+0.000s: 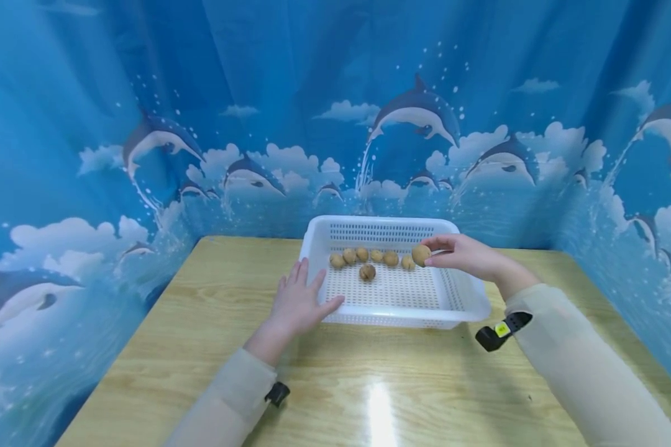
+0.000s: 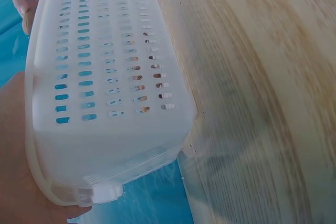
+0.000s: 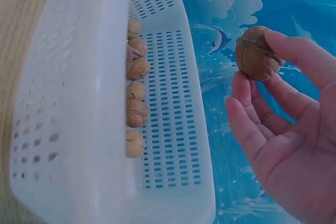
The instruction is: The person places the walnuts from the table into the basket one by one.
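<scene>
Between the thumb and fingertips of my right hand (image 1: 470, 256) a walnut (image 1: 421, 254) is pinched, held up over the right part of a white perforated plastic basket (image 1: 374, 315). The right wrist view shows this walnut (image 3: 257, 53) with its seam facing the camera. Several walnuts lie in a rough row along the basket's far side, among them a walnut (image 1: 391, 258) near the middle. One darker walnut (image 1: 367, 272) sits in front of that row. My left hand (image 1: 297, 302) rests on the basket's left rim, fingers extended and spread.
The basket stands on a wooden table (image 1: 223, 347), near its far edge. Behind and at both sides hangs a blue curtain (image 1: 291, 93) printed with dolphins and clouds. Black camera straps (image 1: 503, 331) sit on the sleeves.
</scene>
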`<state>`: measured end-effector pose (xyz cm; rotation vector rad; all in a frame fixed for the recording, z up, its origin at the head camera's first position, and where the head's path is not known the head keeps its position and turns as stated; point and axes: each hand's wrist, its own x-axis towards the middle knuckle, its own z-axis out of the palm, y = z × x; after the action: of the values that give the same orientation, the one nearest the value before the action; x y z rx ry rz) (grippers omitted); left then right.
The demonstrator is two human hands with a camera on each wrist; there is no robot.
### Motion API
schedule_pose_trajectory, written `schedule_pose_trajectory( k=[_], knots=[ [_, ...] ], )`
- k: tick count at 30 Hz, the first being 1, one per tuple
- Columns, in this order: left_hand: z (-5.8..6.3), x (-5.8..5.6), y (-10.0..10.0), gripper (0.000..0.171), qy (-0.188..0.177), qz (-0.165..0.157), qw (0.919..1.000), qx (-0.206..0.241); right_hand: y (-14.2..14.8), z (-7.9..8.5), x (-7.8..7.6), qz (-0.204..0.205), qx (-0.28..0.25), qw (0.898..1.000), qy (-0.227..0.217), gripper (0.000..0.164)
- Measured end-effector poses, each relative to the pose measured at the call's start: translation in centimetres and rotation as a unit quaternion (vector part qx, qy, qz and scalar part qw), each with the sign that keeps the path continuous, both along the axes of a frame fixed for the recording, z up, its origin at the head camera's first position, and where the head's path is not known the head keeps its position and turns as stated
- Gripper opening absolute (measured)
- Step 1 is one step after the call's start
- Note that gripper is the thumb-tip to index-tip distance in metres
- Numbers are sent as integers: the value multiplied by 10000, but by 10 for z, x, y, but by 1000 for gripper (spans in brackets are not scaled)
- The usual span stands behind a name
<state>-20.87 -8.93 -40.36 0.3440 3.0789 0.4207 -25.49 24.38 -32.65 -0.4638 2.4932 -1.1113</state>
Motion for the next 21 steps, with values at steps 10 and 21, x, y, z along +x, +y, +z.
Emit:
schedule_pose_trajectory(
  k=[10,21],
  knots=[
    [1,0,-1,83,49,-86,9999,52,-25,-2,-32,231,-157,9995,-129,55],
    [0,-1,-1,83,-36,-43,10000,34,-59,-4,-62,361,-402,9962,-690,57]
  ],
)
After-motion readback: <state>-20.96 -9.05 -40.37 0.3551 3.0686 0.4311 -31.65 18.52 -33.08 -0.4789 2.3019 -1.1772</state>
